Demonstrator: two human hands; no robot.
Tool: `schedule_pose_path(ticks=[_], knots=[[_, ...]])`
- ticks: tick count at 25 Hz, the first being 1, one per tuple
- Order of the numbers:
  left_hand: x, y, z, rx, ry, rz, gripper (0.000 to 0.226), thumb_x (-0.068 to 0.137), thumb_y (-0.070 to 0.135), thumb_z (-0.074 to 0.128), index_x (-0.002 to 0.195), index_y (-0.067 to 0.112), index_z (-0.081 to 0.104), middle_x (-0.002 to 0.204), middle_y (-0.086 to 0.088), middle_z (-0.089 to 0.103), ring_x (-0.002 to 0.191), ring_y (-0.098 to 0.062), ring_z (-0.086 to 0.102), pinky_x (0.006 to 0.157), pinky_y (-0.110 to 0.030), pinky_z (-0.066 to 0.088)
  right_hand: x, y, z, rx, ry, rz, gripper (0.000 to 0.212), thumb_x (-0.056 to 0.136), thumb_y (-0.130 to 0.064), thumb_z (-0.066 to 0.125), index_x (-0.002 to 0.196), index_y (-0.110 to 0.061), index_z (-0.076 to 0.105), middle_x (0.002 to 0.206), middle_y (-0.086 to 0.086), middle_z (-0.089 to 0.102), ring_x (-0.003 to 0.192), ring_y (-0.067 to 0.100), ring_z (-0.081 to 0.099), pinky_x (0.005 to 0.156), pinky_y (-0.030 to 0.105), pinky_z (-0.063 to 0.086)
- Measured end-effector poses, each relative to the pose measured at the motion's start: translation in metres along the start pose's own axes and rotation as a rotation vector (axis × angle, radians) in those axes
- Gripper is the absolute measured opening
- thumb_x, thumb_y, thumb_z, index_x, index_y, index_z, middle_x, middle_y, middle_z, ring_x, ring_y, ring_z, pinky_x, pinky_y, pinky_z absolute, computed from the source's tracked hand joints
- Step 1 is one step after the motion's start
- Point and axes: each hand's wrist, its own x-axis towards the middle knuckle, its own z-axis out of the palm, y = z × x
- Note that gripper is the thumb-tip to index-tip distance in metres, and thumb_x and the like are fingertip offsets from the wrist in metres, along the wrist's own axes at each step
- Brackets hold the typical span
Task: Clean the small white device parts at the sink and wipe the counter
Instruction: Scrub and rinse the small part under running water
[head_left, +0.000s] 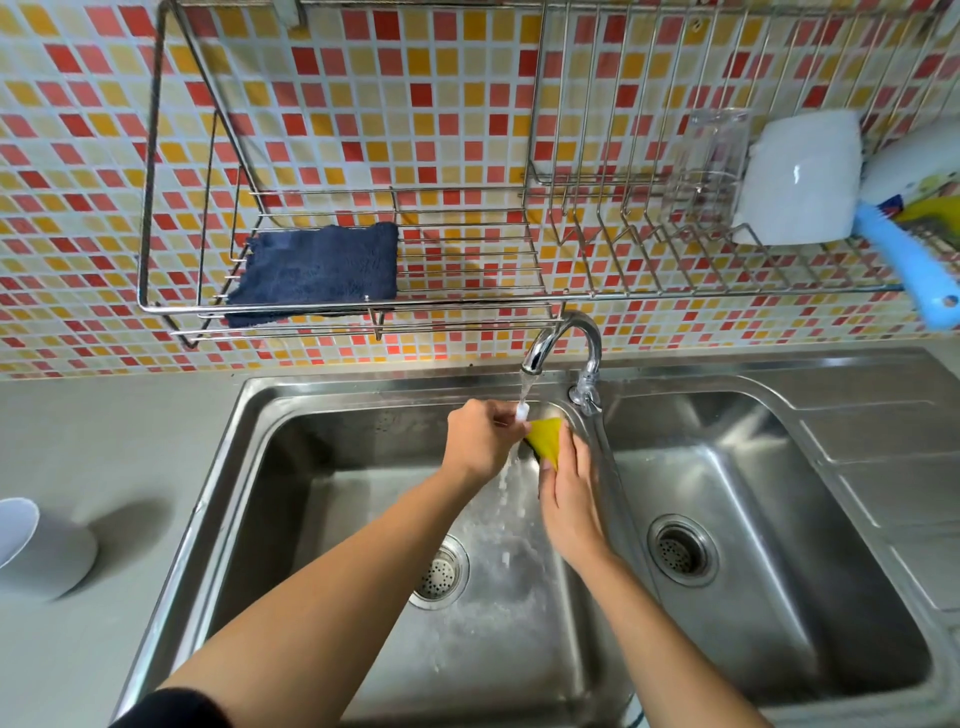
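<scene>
Water runs from the chrome tap (563, 340) into the left basin of the steel sink (270, 467). My left hand (480, 439) holds a small white device part (522, 412) right under the stream. My right hand (569, 499) grips a yellow sponge (545, 436) pressed up against that part. Most of the white part is hidden inside my left fingers. A white cup-shaped device piece (41, 545) lies tipped on the grey counter (104, 426) at the far left.
A wire rack on the tiled wall holds a dark blue cloth (317, 270), a clear glass (709, 166), a white bowl (800, 176) and a blue brush (914, 265). The right basin (753, 519) and its drainboard lie to the right.
</scene>
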Motion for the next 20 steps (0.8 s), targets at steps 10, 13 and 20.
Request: schedule_pose_path(ticks=[10, 13, 20], knots=[[0.003, 0.004, -0.002, -0.556, 0.057, -0.413, 0.018, 0.078, 0.002, 0.068, 0.067, 0.011, 0.057, 0.062, -0.008, 0.064, 0.055, -0.018, 0.061, 0.063, -0.028, 0.057, 0.004, -0.013, -0.006, 0.015, 0.143, 0.017, 0.06, 0.092, -0.034, 0.027, 0.147, -0.012, 0.014, 0.152, 0.011, 0.021, 0.131, 0.029, 0.023, 0.107, 0.039, 0.021], [0.005, 0.008, -0.003, -0.83, -0.038, -0.504, 0.018, 0.083, -0.001, 0.064, 0.069, 0.006, 0.055, 0.061, -0.013, 0.061, 0.049, -0.017, 0.06, 0.063, -0.027, 0.057, 0.011, -0.014, -0.009, -0.014, 0.216, 0.009, 0.063, 0.091, -0.038, 0.024, 0.146, -0.009, 0.017, 0.149, 0.014, 0.026, 0.125, 0.033, 0.029, 0.104, 0.042, 0.025], [0.006, 0.015, -0.007, -0.869, -0.279, -0.718, 0.032, 0.102, 0.022, 0.038, 0.079, 0.005, 0.051, 0.043, -0.001, 0.049, 0.028, -0.002, 0.038, 0.031, -0.011, 0.03, 0.015, -0.015, -0.017, -0.081, 0.227, -0.036, 0.066, 0.089, -0.041, 0.019, 0.146, -0.008, 0.018, 0.146, 0.016, 0.032, 0.113, 0.035, 0.038, 0.096, 0.045, 0.033]])
